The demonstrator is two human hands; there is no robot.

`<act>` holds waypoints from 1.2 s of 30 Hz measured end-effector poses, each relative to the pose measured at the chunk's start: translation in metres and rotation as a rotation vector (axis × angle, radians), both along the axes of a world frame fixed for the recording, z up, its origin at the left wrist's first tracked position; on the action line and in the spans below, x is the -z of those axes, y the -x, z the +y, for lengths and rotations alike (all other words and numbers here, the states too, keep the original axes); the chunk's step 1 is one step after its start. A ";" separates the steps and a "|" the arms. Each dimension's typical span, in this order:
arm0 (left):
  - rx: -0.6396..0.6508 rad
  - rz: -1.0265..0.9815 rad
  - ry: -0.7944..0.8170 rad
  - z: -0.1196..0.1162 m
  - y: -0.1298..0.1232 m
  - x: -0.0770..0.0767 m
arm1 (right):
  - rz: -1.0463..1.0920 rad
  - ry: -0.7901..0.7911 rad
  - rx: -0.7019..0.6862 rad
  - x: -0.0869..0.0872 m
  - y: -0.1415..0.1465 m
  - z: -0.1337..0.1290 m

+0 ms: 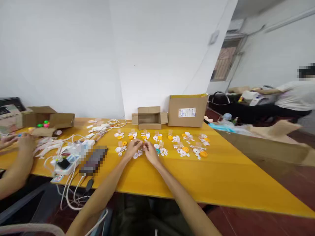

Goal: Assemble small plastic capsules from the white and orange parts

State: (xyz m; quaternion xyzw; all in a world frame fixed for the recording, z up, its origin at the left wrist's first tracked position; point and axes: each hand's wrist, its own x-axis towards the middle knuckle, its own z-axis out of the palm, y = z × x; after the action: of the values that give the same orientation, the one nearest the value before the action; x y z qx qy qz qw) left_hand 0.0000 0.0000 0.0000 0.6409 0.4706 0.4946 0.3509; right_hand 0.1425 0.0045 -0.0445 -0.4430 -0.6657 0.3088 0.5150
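My left hand (133, 148) and my right hand (150, 152) meet above the yellow table, fingers pinched together around something too small to name. Under and around them lie groups of small plastic parts: white discs (118, 149), orange discs (185, 149) and little white pieces with dark marks (164, 151). A teal disc (157, 151) rests just beside my right hand. Small clear plastic cups (198, 144) stand among the groups, which form two rows across the table.
Behind the rows stand an open cardboard box (149, 121) and a larger closed carton (186, 111). To the left are a power strip (71, 157) with tangled white cables, a phone (94, 160) and a box with coloured balls (43, 124). A co-worker's arm (18, 164) reaches in at far left.
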 end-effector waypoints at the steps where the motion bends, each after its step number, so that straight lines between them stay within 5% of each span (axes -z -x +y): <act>1: 0.002 -0.003 -0.006 -0.001 0.000 0.000 | -0.006 0.009 0.001 -0.003 -0.001 0.003; 14: 0.102 -0.079 0.013 -0.005 -0.005 -0.002 | -0.004 0.032 -0.079 -0.013 -0.027 0.004; 36: 0.094 -0.152 0.025 -0.010 -0.009 -0.012 | -0.121 -0.027 -0.355 -0.024 -0.023 -0.016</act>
State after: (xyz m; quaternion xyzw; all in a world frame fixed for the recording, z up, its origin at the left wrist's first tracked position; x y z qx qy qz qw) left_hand 0.0092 -0.0099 0.0120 0.6185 0.4178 0.5190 0.4165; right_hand 0.1653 -0.0114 -0.0205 -0.3293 -0.7672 0.3588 0.4175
